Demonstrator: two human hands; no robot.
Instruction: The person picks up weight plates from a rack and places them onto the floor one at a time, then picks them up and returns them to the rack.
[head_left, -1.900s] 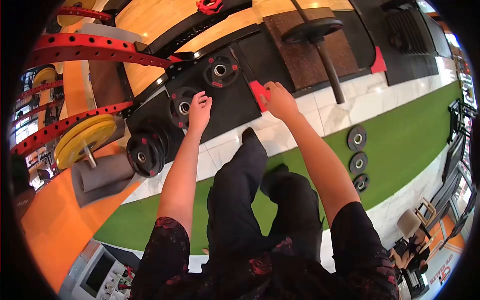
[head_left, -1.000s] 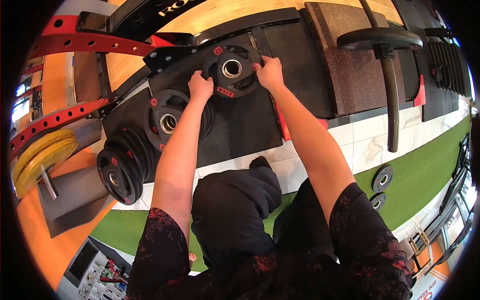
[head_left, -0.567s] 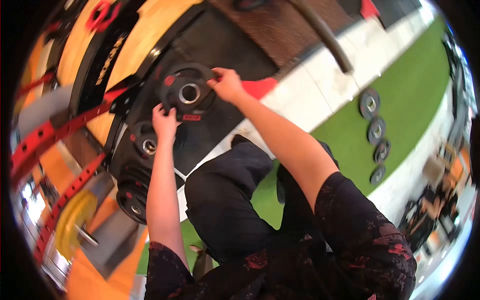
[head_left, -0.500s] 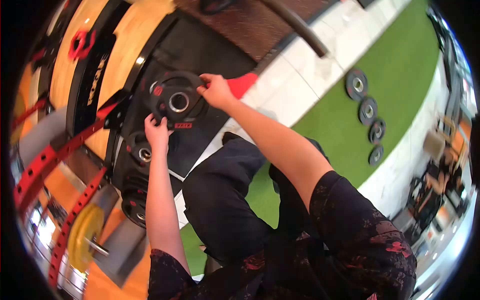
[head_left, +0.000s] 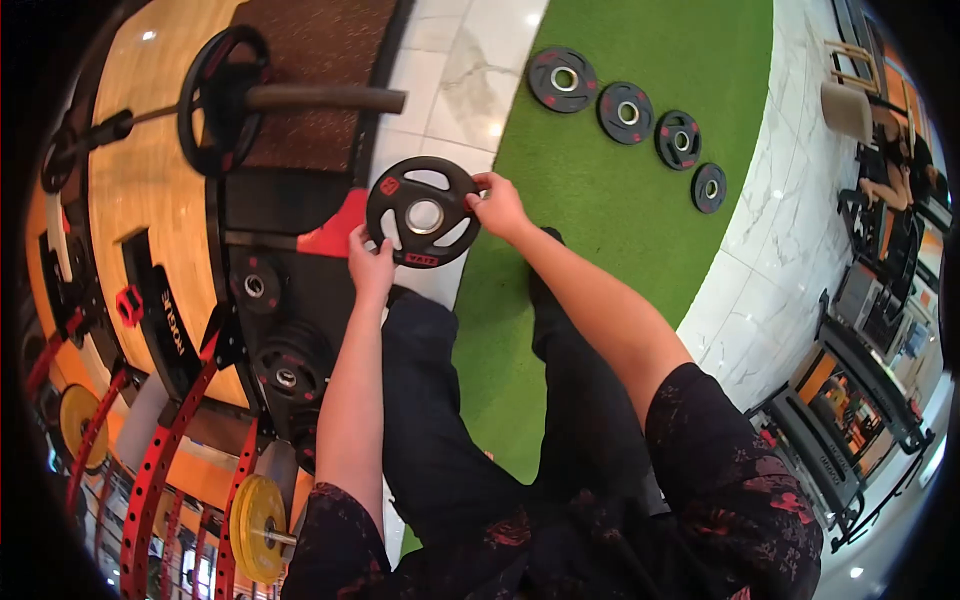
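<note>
Between my hands is a black weight plate [head_left: 455, 183] with a metal-ringed centre hole, grip slots and red marks. My left hand [head_left: 372, 266] grips its lower left rim, fingers curled at a slot. On the opposite side, my right hand [head_left: 500, 207] holds the upper right rim, thumb on the near face. The plate is held up over the white tiled strip, apart from the rack. Several dark plates, among them the largest plate [head_left: 562, 79] and the smallest plate [head_left: 709, 188], lie in a row on the green turf [head_left: 625, 230].
Left of me, more plates [head_left: 286, 376] sit on a black rack beside red uprights [head_left: 150, 470]. A barbell [head_left: 325, 98] carrying a black plate juts out at upper left. Yellow plates [head_left: 258, 528] hang at lower left. Gym machines [head_left: 820, 460] and a person [head_left: 900, 150] are at right.
The plate has come away from the rack and moved right over the tiles, carried in both hands. My view has turned toward the turf, and the floor plates appear higher up.
</note>
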